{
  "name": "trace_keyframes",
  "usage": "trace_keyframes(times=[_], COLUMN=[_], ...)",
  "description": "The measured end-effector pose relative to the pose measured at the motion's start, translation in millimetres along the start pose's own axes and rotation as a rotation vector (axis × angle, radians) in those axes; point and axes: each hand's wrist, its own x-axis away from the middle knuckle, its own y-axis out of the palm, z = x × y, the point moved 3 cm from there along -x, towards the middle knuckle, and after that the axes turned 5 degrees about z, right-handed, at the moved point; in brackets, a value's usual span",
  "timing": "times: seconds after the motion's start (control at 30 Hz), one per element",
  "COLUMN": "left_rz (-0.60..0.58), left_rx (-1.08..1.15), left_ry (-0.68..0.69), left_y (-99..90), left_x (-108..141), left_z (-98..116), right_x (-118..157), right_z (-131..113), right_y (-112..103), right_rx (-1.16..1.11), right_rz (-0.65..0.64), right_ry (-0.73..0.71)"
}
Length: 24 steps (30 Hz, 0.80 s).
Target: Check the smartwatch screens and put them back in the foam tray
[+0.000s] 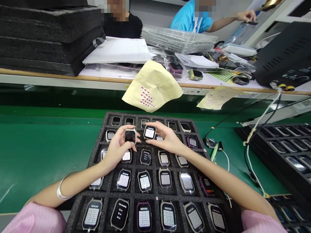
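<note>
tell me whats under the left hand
The left hand covers black foam tray slots; smartwatches peek out at both edges, but the palm hides what's directly beneath.

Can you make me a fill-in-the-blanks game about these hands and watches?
1. The right hand pinches a smartwatch with a lit screen, and the left hand holds a second smartwatch whose screen is ____.
2. The metal bangle is on the ____ arm.
3. The tray under the hands is made of black ____.
4. The sleeves are ____.

Missing words: dark; left; foam; pink.
</note>
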Motion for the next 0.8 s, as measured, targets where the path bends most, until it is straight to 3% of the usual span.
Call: trace_keyframes(times=[0.13, 0.27, 0.43, 0.53, 0.67, 0.8], left_rz=[-0.043, -0.133, -0.211, -0.254, -0.306, -0.345], left_rx=[0.006, 0.014, 0.067, 0.089, 0.098, -0.113], left_ry=[-0.016, -0.084, -0.073, -0.030, 0.039, 0.187], left_y=[2.5, 6.6, 10.9, 13.2, 12.4, 8.1], left_x=[2.1, 4.9, 1.6, -0.1, -5.5, -37.4], left_z=[-0.1, -4.7, -9.6, -11.8, -21.5, -37.8], right_x=[-17.9, -13.9, -24.7, -56.0, -111.9, -161.2], right_z=[10.9, 7.6, -13.8, -16.0, 2.3, 25.0], right_y=[5.7, 11.9, 5.6, 12.1, 44.8, 77.4], right_rx=[0.357, 0.692, 0.771, 0.668, 0.659, 0.812], right_rz=[-0.085, -0.271, -0.422, -0.422, -0.364, -0.245], right_ry=[-0.158, -0.184, -0.198, -0.262, -0.316, -0.244])
